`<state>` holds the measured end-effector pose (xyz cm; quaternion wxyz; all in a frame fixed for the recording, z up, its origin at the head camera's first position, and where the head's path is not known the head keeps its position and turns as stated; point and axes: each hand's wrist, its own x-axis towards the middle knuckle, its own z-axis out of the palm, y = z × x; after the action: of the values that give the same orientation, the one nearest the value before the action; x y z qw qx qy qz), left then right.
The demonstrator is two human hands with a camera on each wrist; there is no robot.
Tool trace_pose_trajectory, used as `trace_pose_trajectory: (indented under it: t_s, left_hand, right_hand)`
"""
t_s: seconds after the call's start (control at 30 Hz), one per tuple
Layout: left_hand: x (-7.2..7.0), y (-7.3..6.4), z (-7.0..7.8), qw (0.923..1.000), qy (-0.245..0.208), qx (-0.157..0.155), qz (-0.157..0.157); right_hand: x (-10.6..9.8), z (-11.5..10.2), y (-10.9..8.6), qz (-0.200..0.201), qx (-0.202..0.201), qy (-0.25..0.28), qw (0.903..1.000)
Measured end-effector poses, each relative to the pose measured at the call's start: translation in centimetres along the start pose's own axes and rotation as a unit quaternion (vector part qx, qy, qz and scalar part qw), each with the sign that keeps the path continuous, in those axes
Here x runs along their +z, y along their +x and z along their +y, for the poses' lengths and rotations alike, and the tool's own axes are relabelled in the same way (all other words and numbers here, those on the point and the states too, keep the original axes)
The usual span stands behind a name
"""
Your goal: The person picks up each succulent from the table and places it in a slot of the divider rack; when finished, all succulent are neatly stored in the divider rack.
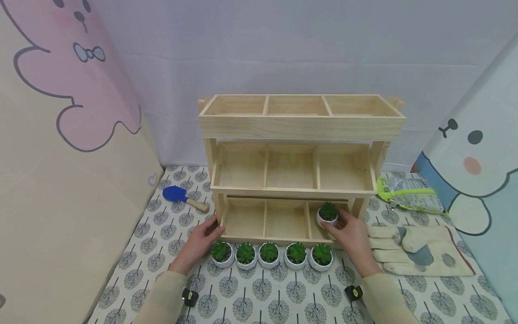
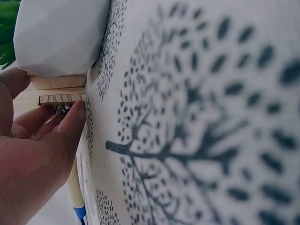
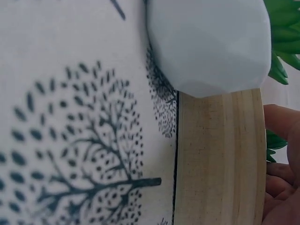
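A three-tier wooden plant stand [image 1: 301,128] stands on the cloth, each tier split into three compartments. My right hand [image 1: 354,235] holds a small potted succulent [image 1: 328,214] by its white pot, at the bottom tier's right compartment. In the right wrist view, the stand's front board [image 3: 218,164] hides most of that pot. My left hand [image 1: 201,239] grips the bottom tier's left front corner, thumb in front and fingers round the side, as the left hand [image 2: 40,154] shows up close. Several potted succulents [image 1: 269,253] line up before the stand, one white pot [image 2: 61,37] close by the left thumb.
A blue shovel [image 1: 175,194] with a wooden handle lies left of the stand. To the right are a clear bag with green trim [image 1: 413,193] and pale work gloves [image 1: 429,252]. The tree-patterned cloth [image 1: 259,306] covers the table; fabric walls stand behind and beside.
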<state>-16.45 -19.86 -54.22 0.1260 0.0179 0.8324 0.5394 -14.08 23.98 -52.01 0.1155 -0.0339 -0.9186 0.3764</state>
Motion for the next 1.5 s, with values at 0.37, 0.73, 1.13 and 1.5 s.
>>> trace_pose_trajectory:
  t_s: [0.37, 0.73, 1.13, 1.5]
  left_hand:
    - [-0.03, -0.10, -0.18, 0.9996, 0.001, 0.027, 0.002]
    - [-0.07, -0.17, -0.05, 0.9997, -0.001, 0.024, 0.004]
    - [-0.12, -0.14, 0.11, 0.9998, -0.005, 0.019, 0.008]
    - [-0.10, -0.23, 0.24, 0.9995, -0.013, 0.027, 0.002]
  right_hand:
    - [0.27, 0.07, 0.44, -0.019, 0.005, -0.042, 0.9989]
    - [0.04, -0.38, 0.34, -0.027, 0.010, -0.046, 0.9985]
    - [0.08, -0.37, 0.35, -0.035, 0.012, -0.058, 0.9976]
    - [0.02, -0.29, 0.18, -0.037, 0.009, -0.052, 0.9979]
